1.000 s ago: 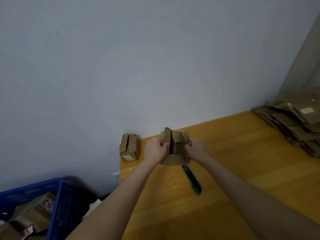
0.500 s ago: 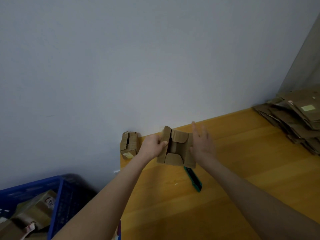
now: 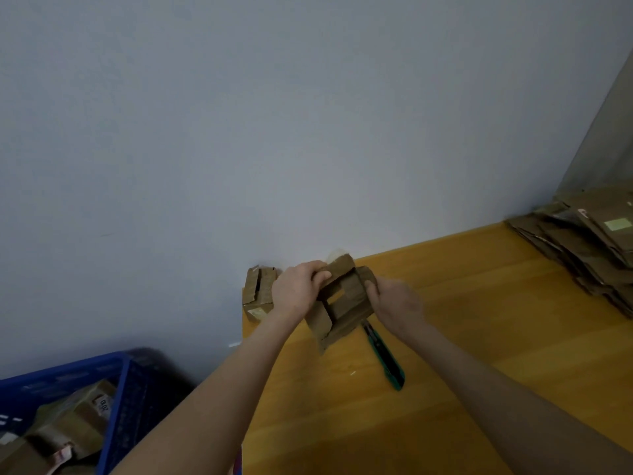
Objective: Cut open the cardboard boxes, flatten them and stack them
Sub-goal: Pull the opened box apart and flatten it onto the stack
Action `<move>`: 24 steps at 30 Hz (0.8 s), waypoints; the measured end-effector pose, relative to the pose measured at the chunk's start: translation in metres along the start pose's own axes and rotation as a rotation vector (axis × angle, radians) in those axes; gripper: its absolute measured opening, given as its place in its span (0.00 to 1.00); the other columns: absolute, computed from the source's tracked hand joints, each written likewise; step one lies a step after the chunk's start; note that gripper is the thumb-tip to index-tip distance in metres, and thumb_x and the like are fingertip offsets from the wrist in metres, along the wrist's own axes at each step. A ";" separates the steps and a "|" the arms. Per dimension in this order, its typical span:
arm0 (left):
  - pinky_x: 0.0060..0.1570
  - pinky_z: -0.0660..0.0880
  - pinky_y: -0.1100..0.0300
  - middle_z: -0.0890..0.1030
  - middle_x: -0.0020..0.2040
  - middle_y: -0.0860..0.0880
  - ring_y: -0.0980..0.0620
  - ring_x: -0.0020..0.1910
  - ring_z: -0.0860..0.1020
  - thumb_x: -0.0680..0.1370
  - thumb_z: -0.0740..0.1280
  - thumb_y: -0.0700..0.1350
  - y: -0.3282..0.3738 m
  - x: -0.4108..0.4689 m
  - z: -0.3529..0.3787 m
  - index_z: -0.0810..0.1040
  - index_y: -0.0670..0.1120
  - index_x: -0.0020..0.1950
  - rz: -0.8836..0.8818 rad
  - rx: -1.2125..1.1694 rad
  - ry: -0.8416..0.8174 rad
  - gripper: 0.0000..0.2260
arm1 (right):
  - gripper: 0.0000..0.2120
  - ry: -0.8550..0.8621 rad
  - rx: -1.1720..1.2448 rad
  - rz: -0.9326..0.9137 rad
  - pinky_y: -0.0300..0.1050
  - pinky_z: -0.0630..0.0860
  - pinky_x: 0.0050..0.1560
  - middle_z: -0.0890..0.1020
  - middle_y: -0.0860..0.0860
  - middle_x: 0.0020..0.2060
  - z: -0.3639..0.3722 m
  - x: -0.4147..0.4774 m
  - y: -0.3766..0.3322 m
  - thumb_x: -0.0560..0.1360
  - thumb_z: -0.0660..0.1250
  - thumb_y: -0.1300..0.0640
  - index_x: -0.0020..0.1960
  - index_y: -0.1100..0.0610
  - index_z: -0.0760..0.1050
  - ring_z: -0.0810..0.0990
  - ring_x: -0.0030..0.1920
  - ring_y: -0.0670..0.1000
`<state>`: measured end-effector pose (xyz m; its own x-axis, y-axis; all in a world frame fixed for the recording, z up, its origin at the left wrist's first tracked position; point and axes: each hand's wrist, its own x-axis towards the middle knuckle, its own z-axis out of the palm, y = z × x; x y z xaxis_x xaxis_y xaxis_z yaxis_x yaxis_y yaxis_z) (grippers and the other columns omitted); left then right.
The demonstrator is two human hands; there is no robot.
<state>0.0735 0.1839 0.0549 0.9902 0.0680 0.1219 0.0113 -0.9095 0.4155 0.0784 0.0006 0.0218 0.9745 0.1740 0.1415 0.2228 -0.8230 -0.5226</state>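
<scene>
Left hand [image 3: 297, 290] and right hand [image 3: 394, 301] grip an opened cardboard box [image 3: 342, 299] above the table [image 3: 479, 337].

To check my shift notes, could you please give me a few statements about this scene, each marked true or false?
1. The left hand and the right hand both hold the opened box. True.
2. The knife is in the right hand. False: it lies on the table.
3. Flattened cardboard is stacked at the table's far right end. True.
4. The blue crate is empty. False: it holds cardboard boxes.
</scene>
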 end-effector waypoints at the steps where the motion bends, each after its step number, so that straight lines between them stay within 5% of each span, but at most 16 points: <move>1: 0.42 0.75 0.57 0.81 0.54 0.52 0.48 0.55 0.79 0.79 0.64 0.54 -0.001 -0.001 0.004 0.76 0.55 0.61 -0.083 -0.063 0.072 0.11 | 0.16 0.030 -0.012 0.002 0.39 0.59 0.25 0.70 0.47 0.28 0.002 -0.002 -0.003 0.82 0.53 0.52 0.37 0.54 0.70 0.68 0.27 0.46; 3: 0.58 0.74 0.50 0.73 0.69 0.49 0.47 0.67 0.72 0.76 0.69 0.55 -0.007 -0.004 0.013 0.65 0.49 0.75 -0.350 -0.353 0.125 0.30 | 0.17 0.077 -0.002 0.027 0.38 0.58 0.24 0.69 0.47 0.27 0.004 -0.004 -0.007 0.82 0.54 0.54 0.35 0.54 0.68 0.66 0.25 0.44; 5: 0.64 0.71 0.46 0.71 0.71 0.44 0.43 0.69 0.70 0.73 0.73 0.54 -0.013 -0.010 0.021 0.62 0.45 0.76 -0.560 -0.670 0.092 0.36 | 0.18 0.108 0.022 0.063 0.38 0.57 0.24 0.69 0.47 0.27 0.003 -0.004 -0.008 0.82 0.55 0.54 0.34 0.54 0.68 0.65 0.25 0.44; 9: 0.60 0.75 0.47 0.79 0.62 0.47 0.44 0.62 0.76 0.67 0.77 0.57 -0.013 -0.017 0.030 0.70 0.45 0.68 -0.590 -0.629 0.040 0.35 | 0.16 0.091 0.039 0.021 0.41 0.61 0.27 0.72 0.48 0.30 0.000 -0.004 -0.014 0.81 0.56 0.53 0.37 0.55 0.71 0.69 0.28 0.47; 13: 0.54 0.77 0.53 0.80 0.57 0.48 0.47 0.56 0.78 0.68 0.76 0.50 -0.019 -0.013 0.021 0.67 0.48 0.69 -0.540 -0.491 0.058 0.32 | 0.16 0.077 0.211 -0.019 0.36 0.63 0.26 0.72 0.49 0.29 -0.002 -0.006 -0.011 0.81 0.59 0.57 0.35 0.55 0.69 0.67 0.28 0.46; 17: 0.43 0.77 0.56 0.80 0.44 0.49 0.53 0.41 0.79 0.75 0.68 0.42 -0.022 -0.019 0.009 0.72 0.48 0.59 -0.417 -0.781 -0.189 0.14 | 0.15 0.084 0.338 0.070 0.35 0.66 0.29 0.76 0.55 0.32 -0.001 -0.005 -0.004 0.81 0.59 0.58 0.38 0.62 0.74 0.73 0.32 0.52; 21: 0.51 0.76 0.52 0.78 0.52 0.43 0.44 0.52 0.75 0.77 0.56 0.34 -0.029 -0.020 -0.005 0.79 0.50 0.58 -0.385 -1.192 -0.297 0.18 | 0.12 0.093 0.620 0.208 0.41 0.80 0.37 0.80 0.61 0.41 -0.006 -0.003 0.014 0.80 0.61 0.60 0.45 0.68 0.77 0.81 0.42 0.55; 24: 0.51 0.77 0.47 0.76 0.63 0.40 0.39 0.59 0.76 0.80 0.57 0.46 -0.038 -0.020 -0.012 0.75 0.44 0.66 -0.465 -1.483 -0.427 0.17 | 0.11 0.069 0.749 0.238 0.44 0.82 0.41 0.81 0.59 0.39 -0.007 -0.003 0.025 0.79 0.63 0.62 0.45 0.69 0.78 0.82 0.44 0.57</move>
<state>0.0519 0.2219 0.0481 0.9069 -0.1333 -0.3998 0.4204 0.3517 0.8364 0.0810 -0.0244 0.0143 0.9999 -0.0149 -0.0062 -0.0097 -0.2467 -0.9691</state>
